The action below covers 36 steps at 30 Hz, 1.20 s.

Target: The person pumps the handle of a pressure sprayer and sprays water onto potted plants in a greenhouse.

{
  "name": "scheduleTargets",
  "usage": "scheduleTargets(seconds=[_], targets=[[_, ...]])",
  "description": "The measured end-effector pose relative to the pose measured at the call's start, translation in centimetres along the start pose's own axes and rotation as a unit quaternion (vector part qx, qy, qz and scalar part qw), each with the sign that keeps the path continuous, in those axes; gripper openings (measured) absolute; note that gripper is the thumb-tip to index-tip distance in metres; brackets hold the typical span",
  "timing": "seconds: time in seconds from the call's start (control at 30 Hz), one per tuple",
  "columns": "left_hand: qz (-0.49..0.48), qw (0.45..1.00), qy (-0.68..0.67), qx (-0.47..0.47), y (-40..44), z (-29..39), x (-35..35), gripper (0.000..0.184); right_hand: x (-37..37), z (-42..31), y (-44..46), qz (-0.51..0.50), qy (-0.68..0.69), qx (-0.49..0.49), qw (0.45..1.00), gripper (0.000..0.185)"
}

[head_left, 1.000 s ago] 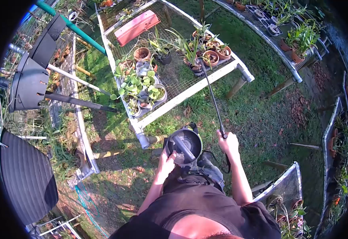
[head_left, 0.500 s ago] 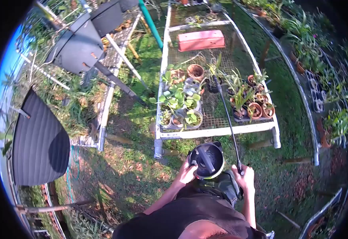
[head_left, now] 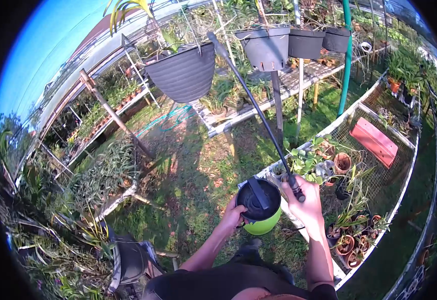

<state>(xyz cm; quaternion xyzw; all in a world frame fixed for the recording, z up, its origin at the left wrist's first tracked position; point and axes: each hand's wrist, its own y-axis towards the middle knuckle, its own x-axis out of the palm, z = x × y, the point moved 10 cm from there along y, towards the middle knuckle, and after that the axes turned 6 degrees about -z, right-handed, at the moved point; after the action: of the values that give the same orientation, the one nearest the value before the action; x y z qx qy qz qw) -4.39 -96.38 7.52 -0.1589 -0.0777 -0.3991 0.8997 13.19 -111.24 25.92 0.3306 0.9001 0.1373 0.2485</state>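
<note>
While left hand (head_left: 232, 215) holds tank (head_left: 257, 212), green below, right hand (head_left: 307, 201) gripping wand (head_left: 268, 129)

No text, label, brand, number or sign can be read: not on the black and lime-green container (head_left: 261, 221), not on the black wand (head_left: 262, 114), nor on the large ribbed pot (head_left: 184, 74) or the pink planter (head_left: 374, 141).

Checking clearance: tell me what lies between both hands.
In the head view, the black top of the green tank lies between the left hand and right hand.
</note>
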Motion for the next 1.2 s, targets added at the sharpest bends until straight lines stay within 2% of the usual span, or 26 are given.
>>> scheduleTargets(seconds=[0.07,0.13,0.23,0.33,0.43,0.53,0.63,0.67,0.73,0.77,0.8,0.87,0.9,0.93,1.0,1.07,1.1,1.13,1.2], targets=[[0.039,0.999,0.007,0.021,-1.0,2.5,-0.1,0.061,-2.1,-3.4,2.3,0.019,-0.008,-0.043,0.999,0.033],[0.081,0.996,0.003,0.047,-2.4,5.2,-0.1,0.056,-3.4,-5.4,4.2,0.012,0.003,-0.034,0.999,0.033],[0.100,0.991,-0.039,0.074,-4.2,7.9,-0.5,0.049,-3.8,-5.5,7.0,-0.020,-0.062,-0.034,0.997,0.035],[0.117,0.989,-0.030,0.083,-5.4,10.3,0.3,0.045,-7.2,-7.1,7.8,0.082,0.022,-0.081,0.993,0.045],[0.059,0.995,-0.001,0.083,-4.9,10.8,1.4,0.045,-9.3,-4.2,10.0,0.034,-0.061,0.052,0.996,0.049],[0.053,0.997,0.025,0.058,-5.6,11.3,3.0,0.036,-11.2,-3.7,10.7,0.123,-0.060,0.030,0.990,0.048],[0.065,0.996,0.029,0.058,-6.0,11.4,4.5,0.031,-10.8,-0.9,11.4,0.008,-0.145,0.128,0.981,0.046],[0.056,0.997,0.034,0.051,-5.9,11.4,5.2,0.029,-11.1,1.5,12.1,0.048,-0.172,0.121,0.976,0.046],[0.034,0.998,0.039,0.040,-5.9,11.8,7.1,0.024,-13.8,-0.6,11.1,0.125,-0.146,0.073,0.979,0.045],[0.028,0.997,0.045,0.052,-6.2,12.6,8.6,0.016,-15.9,-2.0,10.6,0.162,-0.099,0.044,0.981,0.044],[0.054,0.996,0.048,0.052,-6.3,13.0,9.4,0.015,-18.3,-2.0,11.0,0.223,-0.105,0.034,0.968,0.044],[0.067,0.997,0.037,0.005,-4.3,13.0,10.3,0.017,-22.4,-2.9,12.9,0.267,-0.122,0.003,0.956,0.044],[0.075,0.996,0.044,0.021,-3.5,13.9,11.0,0.021,-24.1,-3.7,13.7,0.277,-0.122,-0.015,0.953,0.045],[0.066,0.997,0.038,-0.019,-2.9,14.3,11.9,0.020,-25.7,-4.3,14.3,0.287,-0.119,-0.033,0.950,0.046],[0.033,0.998,0.055,0.013,-1.7,16.7,14.5,0.020,-29.0,-3.1,15.4,0.298,-0.088,0.010,0.950,0.046],[0.036,0.995,0.032,0.088,-1.7,19.4,16.9,0.020,-31.5,-0.5,16.9,0.294,-0.112,0.027,0.949,0.050],[0.001,0.995,0.064,0.075,-0.8,19.9,18.0,0.020,-32.1,2.5,19.7,0.238,-0.154,0.044,0.958,0.052],[0.013,0.995,0.098,0.008,-1.1,20.1,18.9,0.021,-32.5,2.5,18.9,0.193,-0.140,0.061,0.969,0.049],[0.007,0.996,0.087,0.014,-0.7,21.2,21.2,0.025,-35.1,2.3,17.8,0.274,-0.115,0.040,0.954,0.047]])
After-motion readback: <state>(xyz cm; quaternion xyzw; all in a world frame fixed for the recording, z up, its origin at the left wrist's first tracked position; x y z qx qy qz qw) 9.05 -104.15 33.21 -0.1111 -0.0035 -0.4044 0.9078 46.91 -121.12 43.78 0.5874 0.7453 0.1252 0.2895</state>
